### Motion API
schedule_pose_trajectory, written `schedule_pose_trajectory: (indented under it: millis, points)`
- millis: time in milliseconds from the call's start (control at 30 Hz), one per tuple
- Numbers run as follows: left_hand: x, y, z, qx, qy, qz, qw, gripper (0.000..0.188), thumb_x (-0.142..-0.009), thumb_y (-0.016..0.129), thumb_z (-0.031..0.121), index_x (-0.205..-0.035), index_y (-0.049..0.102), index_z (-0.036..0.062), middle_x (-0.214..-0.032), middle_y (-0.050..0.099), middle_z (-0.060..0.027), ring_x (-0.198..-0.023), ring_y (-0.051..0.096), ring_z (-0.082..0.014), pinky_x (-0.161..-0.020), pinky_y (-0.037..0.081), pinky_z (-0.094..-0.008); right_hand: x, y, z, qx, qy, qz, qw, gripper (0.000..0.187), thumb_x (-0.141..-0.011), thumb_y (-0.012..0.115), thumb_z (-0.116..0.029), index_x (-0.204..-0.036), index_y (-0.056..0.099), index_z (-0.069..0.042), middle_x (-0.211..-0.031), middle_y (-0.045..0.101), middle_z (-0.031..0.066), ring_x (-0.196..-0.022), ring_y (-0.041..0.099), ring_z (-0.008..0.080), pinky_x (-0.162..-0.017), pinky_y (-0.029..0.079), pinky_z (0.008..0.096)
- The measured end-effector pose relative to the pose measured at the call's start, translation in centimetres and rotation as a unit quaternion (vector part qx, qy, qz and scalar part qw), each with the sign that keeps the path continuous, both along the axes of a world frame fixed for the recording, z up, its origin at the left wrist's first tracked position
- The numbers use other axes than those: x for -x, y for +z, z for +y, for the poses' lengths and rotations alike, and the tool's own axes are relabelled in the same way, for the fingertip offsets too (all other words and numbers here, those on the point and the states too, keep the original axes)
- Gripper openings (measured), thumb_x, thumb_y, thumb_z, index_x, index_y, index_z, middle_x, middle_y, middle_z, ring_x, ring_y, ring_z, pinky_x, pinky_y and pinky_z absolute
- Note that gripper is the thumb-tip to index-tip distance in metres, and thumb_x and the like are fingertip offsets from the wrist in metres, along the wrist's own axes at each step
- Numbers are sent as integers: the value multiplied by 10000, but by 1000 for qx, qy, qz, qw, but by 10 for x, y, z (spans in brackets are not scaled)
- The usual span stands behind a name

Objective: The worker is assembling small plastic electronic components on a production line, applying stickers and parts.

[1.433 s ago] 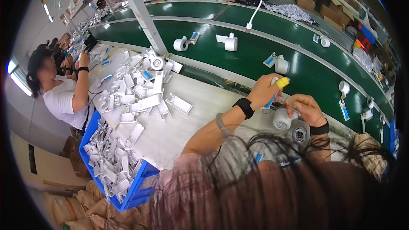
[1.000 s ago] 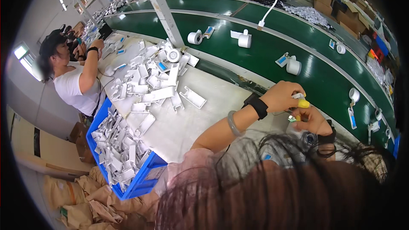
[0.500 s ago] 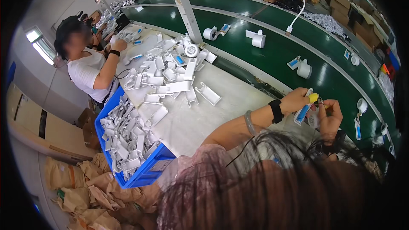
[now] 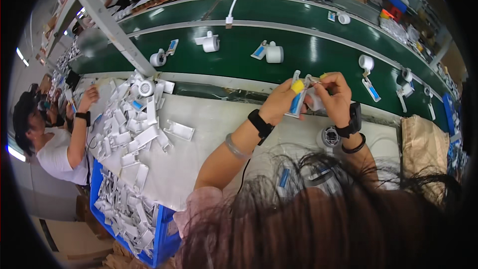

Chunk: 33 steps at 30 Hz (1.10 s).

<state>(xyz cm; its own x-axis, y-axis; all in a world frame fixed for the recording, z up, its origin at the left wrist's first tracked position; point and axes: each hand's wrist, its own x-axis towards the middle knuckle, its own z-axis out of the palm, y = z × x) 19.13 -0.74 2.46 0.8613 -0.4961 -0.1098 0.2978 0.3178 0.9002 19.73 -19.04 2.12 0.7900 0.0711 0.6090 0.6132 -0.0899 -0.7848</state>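
Observation:
Over the near edge of the green conveyor, my left hand [image 4: 280, 103] is closed around a white plastic handle shell [image 4: 295, 105] with a blue block inside. A yellow cover is on a fingertip there. Beside it, my right hand [image 4: 337, 100] is bent in a pinch at the top end of the shell; what lies between its fingertips is too small to make out. Under those fingers is a pale round housing [image 4: 314, 101], partly hidden by the hand. On the worktop below my right wrist stands a white cylindrical part [image 4: 328, 137], its open end up.
White shells [image 4: 144, 119] lie heaped on the worktop [image 4: 199, 114] to the left. A blue crate [image 4: 160, 229] full of similar pieces stands below. White round units [image 4: 274, 54] sit on the conveyor [image 4: 234, 65]. A white cable [image 4: 234, 0] hangs overhead. A co-worker [image 4: 55, 139] sits at left.
The view has swung to the right, showing the brown paper bag and more worktop. Both hands stay together at the handle shell. The co-worker's raised hand has shifted.

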Motion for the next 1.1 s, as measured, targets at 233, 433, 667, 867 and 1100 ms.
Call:
schedule_pose_trajectory:
  millis: [233,433,667,867,1100]
  points:
    - [5,0,-8,-10,76,-59,995,278,-940,411,203,-1165,494,63,-801,580,-62,-560,545,-116,-421,471,-279,12,5,0,122,8,-47,991,131,-868,607,39,-991,572,14,-974,580,110,-802,620,155,-730,498,261]
    - [7,-2,-14,-12,93,-179,979,215,-875,432,80,-1073,492,23,-721,551,-40,-517,511,-89,-422,437,-241,16,16,-1,181,-36,-183,966,171,-789,655,67,-933,627,-21,-910,625,121,-848,615,270,-730,494,323]
    - [13,1,-13,-67,117,-227,965,288,-867,461,81,-1143,499,6,-785,567,-34,-567,516,-64,-473,445,-221,17,16,0,188,-60,-200,960,200,-757,680,80,-918,639,-32,-881,632,119,-853,606,272,-732,490,332]
    - [12,-1,-12,-83,116,-246,959,313,-858,495,85,-1160,507,1,-900,586,-60,-662,560,-93,-513,465,-233,16,14,0,193,-72,-210,956,212,-745,681,86,-913,636,-34,-873,628,123,-845,603,278,-725,490,334]
    - [11,-6,-16,-118,151,-294,936,335,-826,505,53,-1151,524,-24,-948,595,-150,-878,594,-274,-795,466,-346,16,14,-1,200,-75,-218,952,222,-739,671,97,-914,634,-34,-885,619,123,-841,604,280,-717,490,333]
